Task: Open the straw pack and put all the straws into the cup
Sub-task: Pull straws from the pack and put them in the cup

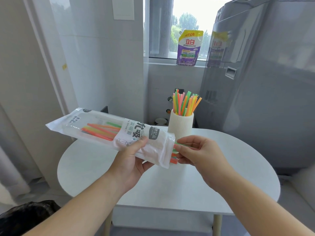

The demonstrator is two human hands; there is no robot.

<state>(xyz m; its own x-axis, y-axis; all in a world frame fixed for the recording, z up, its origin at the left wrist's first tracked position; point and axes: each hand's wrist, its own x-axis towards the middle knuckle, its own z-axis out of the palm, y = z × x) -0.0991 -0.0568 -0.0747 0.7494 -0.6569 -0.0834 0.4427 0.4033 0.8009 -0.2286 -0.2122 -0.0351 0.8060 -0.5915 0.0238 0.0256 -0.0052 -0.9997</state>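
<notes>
The straw pack [109,132] is held above the table [170,188], its long axis running from upper left down to its open end at the right, where the remaining straws [174,155] poke out. The left hand [134,160] clasps the pack near that end; the right hand [199,154], nearer the cup [180,126], pinches the straw tips, so pulling rightward along the axis looks best

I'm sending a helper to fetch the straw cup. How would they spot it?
On the white oval table, look to the far edge, beside the grey washing machine. The cream ribbed cylindrical cup stands upright there, the only thing standing on the table, with bright neon plastic straws fanning from its top.
</notes>
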